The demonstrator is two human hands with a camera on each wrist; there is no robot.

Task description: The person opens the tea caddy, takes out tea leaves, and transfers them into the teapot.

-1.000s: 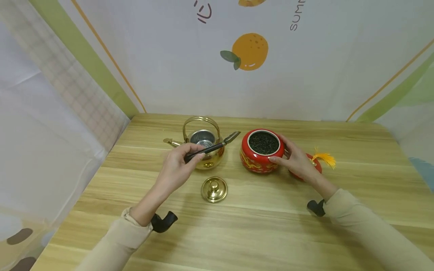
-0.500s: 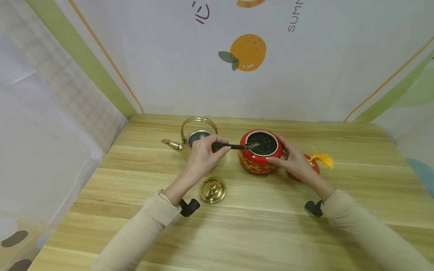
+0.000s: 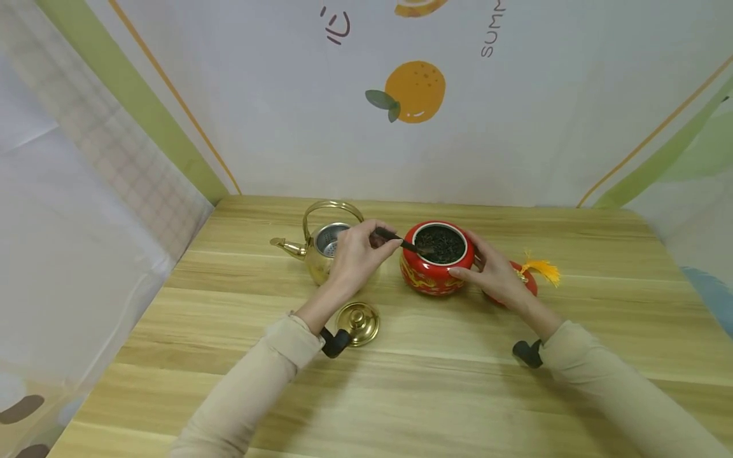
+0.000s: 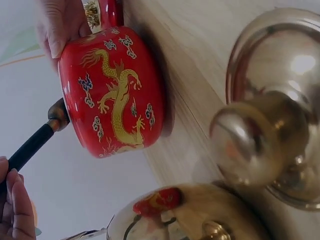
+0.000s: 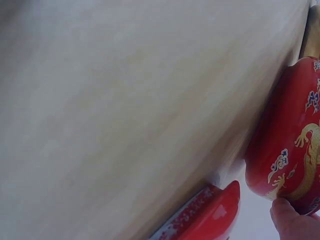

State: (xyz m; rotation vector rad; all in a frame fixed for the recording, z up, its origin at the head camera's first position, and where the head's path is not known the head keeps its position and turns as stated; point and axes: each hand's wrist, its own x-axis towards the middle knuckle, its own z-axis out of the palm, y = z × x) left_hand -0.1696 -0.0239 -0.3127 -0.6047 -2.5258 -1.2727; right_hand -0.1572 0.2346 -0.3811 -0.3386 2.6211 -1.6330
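Note:
My left hand (image 3: 362, 251) pinches the dark handle of a tea scoop (image 4: 32, 145), whose tip dips into the dark tea leaves (image 3: 443, 243) inside a red jar (image 4: 117, 95). A golden dragon decorates the jar's side. My right hand (image 3: 497, 273) grips the jar on its right, thumb on the near side and fingers behind, partly hidden. Left of the jar stands a gold teapot (image 3: 317, 268) with a raised handle and a metal strainer (image 3: 328, 240) in its mouth; my left hand covers part of it.
The teapot's gold lid (image 3: 357, 323) lies on the wooden table (image 3: 435, 394) below my left wrist. Behind my right hand is the jar's red lid (image 3: 529, 285) with a yellow tassel (image 3: 544, 270). A white printed cloth (image 3: 286, 127) hangs behind the table.
My left hand has moved right from over the teapot to the jar, and the scoop's tip has gone down into the tea leaves. My right hand keeps its grip on the jar.

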